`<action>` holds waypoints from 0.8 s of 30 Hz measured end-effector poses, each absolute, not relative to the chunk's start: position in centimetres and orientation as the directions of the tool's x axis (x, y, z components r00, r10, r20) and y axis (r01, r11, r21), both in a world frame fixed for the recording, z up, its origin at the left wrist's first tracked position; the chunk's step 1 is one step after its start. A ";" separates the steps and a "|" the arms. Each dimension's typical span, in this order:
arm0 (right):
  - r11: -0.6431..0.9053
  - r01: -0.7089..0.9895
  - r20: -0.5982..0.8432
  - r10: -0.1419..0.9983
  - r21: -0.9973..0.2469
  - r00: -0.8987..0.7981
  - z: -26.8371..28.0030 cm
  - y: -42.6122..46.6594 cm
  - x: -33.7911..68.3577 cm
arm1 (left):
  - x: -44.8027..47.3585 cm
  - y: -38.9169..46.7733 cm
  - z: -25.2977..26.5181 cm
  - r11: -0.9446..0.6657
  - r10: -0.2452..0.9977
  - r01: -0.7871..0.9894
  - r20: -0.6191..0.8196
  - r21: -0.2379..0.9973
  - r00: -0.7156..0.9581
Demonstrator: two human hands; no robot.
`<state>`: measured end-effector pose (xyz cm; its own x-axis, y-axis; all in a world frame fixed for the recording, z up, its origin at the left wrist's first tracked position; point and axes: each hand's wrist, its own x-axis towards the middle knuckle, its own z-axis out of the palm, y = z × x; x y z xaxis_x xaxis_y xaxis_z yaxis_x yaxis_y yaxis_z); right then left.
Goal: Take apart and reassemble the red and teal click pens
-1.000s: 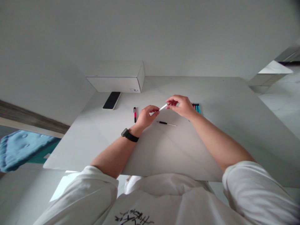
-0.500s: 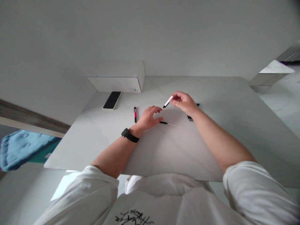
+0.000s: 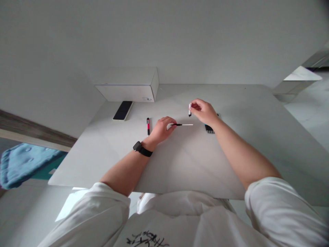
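Note:
My left hand (image 3: 162,129) is closed in a pinch around the black handle of a small screwdriver (image 3: 183,125), whose thin metal shaft points right. My right hand (image 3: 203,110) grips a white pen-shaped tool with a black end (image 3: 190,109), held nearly upright with the black end down. Just left of my left hand lies a red and black pen (image 3: 148,126). Partly hidden under my right forearm is a dark slotted holder (image 3: 209,129) with a bit of blue showing.
A phone (image 3: 123,110) lies at the left of the white table (image 3: 185,164). Behind it a long white box (image 3: 123,92) stands against the wall. A blue cushion (image 3: 25,164) is beyond the table's left edge.
My left fingers have closed on the screwdriver and lifted it from the table. My right hand has turned the white tool from slanted to nearly upright and shifted it slightly right.

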<state>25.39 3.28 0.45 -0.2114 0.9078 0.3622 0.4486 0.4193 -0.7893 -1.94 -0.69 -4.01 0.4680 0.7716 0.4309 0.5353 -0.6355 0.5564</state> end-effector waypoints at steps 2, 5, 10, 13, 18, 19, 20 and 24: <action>0.466 0.535 0.365 0.885 -0.705 -0.290 1.0 2.9 25.8 | -2.1 -0.4 -4.1 -0.579 0.814 0.550 0.454 0.602 0.361; 0.515 0.661 0.356 0.856 -0.546 -0.374 1.7 2.7 26.7 | -2.3 -0.1 -4.5 -0.508 0.854 0.576 0.459 0.640 0.244; 0.514 0.741 0.239 0.857 -0.432 -0.456 2.2 2.6 27.6 | -2.4 0.2 -5.0 -0.484 0.863 0.593 0.463 0.644 0.201; 0.515 0.751 0.218 0.857 -0.413 -0.467 2.4 2.3 27.5 | -2.4 0.2 -5.0 -0.491 0.859 0.595 0.468 0.636 0.209; 0.522 0.760 0.215 0.853 -0.386 -0.477 2.7 2.0 26.9 | -2.5 0.1 -4.9 -0.507 0.849 0.604 0.480 0.616 0.224; 0.525 0.762 0.215 0.851 -0.380 -0.479 2.7 1.9 26.8 | -2.5 0.0 -4.9 -0.508 0.848 0.604 0.480 0.614 0.225; 0.527 0.763 0.215 0.850 -0.375 -0.481 2.6 1.9 26.7 | -2.5 0.0 -4.9 -0.510 0.847 0.604 0.480 0.613 0.227; 0.528 0.767 0.220 0.849 -0.364 -0.480 2.6 1.8 26.5 | -2.5 0.0 -5.0 -0.525 0.839 0.600 0.484 0.604 0.246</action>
